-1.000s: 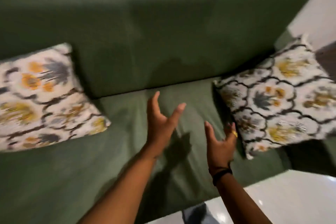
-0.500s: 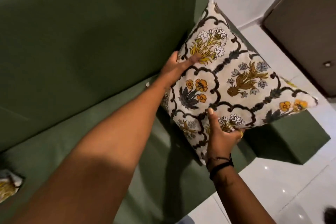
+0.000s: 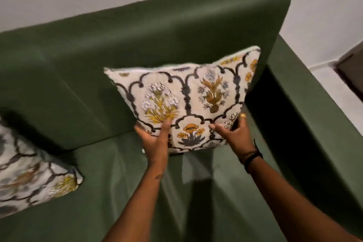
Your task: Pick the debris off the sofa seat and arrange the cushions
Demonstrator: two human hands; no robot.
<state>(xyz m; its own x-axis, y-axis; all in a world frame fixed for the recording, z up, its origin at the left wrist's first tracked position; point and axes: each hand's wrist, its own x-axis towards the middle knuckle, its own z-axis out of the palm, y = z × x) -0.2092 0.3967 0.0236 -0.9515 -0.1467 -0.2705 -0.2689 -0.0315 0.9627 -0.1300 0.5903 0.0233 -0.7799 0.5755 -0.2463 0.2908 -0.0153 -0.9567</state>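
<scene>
Fingers [image 3: 166, 124] of both hands grip one cushion [image 3: 188, 94] — upright | cushions: two — second [image 3: 29, 173] lies flat

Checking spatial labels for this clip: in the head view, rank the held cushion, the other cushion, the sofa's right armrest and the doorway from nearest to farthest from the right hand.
From the right hand:
1. Held cushion, gripped by its lower edge.
2. Right armrest, just to the right.
3. Doorway, far right, beyond the armrest.
4. Other cushion, far left on the seat.

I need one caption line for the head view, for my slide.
Both hands, left hand and right hand, hold a floral cushion upright against the green sofa backrest.
</scene>
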